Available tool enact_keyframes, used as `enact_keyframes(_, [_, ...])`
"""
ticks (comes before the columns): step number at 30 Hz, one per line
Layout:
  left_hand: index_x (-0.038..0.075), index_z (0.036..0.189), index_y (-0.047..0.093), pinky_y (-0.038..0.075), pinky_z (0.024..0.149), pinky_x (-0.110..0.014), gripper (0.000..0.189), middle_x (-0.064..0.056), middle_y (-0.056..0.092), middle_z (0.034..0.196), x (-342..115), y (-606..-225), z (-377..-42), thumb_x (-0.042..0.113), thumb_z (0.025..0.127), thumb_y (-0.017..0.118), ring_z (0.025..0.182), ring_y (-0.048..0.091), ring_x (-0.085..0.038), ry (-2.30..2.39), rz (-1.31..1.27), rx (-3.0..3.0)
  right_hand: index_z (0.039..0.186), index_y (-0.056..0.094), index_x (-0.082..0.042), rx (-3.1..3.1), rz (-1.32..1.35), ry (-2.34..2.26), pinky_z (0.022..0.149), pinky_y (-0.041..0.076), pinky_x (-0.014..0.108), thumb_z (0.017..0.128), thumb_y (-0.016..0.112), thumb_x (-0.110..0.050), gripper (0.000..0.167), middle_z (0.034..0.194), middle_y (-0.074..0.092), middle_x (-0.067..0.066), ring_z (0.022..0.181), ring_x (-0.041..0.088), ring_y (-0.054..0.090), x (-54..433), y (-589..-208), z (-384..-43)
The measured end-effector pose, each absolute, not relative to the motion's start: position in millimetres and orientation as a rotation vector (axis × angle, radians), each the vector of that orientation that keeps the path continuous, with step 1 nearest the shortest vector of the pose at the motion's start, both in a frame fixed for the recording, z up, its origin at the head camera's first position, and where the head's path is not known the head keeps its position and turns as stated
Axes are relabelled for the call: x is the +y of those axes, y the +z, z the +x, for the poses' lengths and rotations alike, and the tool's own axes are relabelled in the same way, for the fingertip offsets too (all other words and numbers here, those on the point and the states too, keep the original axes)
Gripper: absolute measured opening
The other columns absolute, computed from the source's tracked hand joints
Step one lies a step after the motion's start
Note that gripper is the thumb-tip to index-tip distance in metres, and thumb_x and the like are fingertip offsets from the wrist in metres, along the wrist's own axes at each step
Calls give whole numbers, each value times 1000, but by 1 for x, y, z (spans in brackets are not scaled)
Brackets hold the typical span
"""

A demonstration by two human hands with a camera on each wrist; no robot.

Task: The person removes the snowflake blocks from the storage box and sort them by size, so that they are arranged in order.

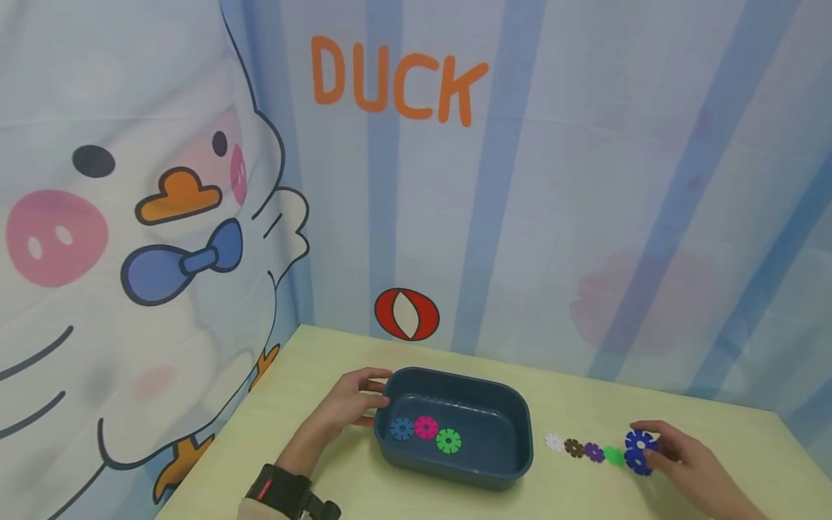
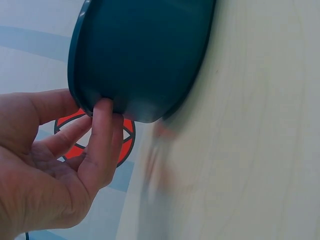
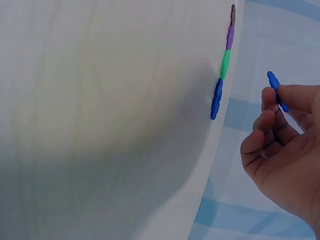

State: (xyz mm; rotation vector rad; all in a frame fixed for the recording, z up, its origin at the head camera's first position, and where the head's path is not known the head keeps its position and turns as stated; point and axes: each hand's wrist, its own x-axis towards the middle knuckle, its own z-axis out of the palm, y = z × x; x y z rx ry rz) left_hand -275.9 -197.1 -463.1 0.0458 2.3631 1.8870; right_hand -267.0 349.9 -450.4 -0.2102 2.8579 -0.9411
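In the head view my left hand (image 1: 354, 397) grips the left end of a dark blue plastic basin (image 1: 477, 473). Up close, fingers meet the rim and outer wall of the basin (image 2: 145, 55). A blue, a pink and a green notched disc (image 1: 448, 441) lie inside. My right hand (image 1: 682, 462) pinches a blue notched disc (image 3: 271, 79) between thumb and forefinger, raised over the table. Below it, another blue notched disc (image 3: 217, 100) ends a row with green (image 1: 614, 456), purple (image 1: 594, 453), brown (image 1: 575, 448) and white (image 1: 554, 442) ones.
The pale yellow table (image 1: 338, 343) meets a striped curtain (image 1: 429, 217) at the back. A duck-printed curtain (image 1: 195, 347) hangs along the left side. The row of discs stretches rightward from beside the basin.
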Motion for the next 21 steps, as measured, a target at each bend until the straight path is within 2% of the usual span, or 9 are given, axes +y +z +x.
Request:
enact_keyframes(7, [3, 146, 59, 66, 74, -43, 52, -22, 66, 132, -197, -464, -276, 2, 96, 71, 104, 73, -30, 1892, 36, 2382, 146, 49, 6, 2873, -137, -900, 67, 47, 28, 105, 59, -7, 43, 89, 67, 3, 77, 18, 59, 361, -454, -271])
enact_keyframes(14, [3, 146, 59, 66, 73, -43, 51, -22, 66, 131, -196, -463, -275, 2, 96, 71, 103, 73, -29, 1889, 30, 2391, 141, 48, 10, 2811, -34, -886, 76, 55, 38, 103, 62, -7, 45, 100, 71, 4, 86, 20, 63, 375, -460, -277])
enact_keyframes(21, [4, 147, 59, 65, 73, -41, 51, -23, 65, 132, -196, -460, -274, 2, 97, 70, 104, 73, -29, 1889, 29, 2364, 138, 53, 10, 2795, -26, -830, 75, 53, 39, 102, 65, -12, 44, 106, 72, 9, 87, 21, 65, 391, -468, -278])
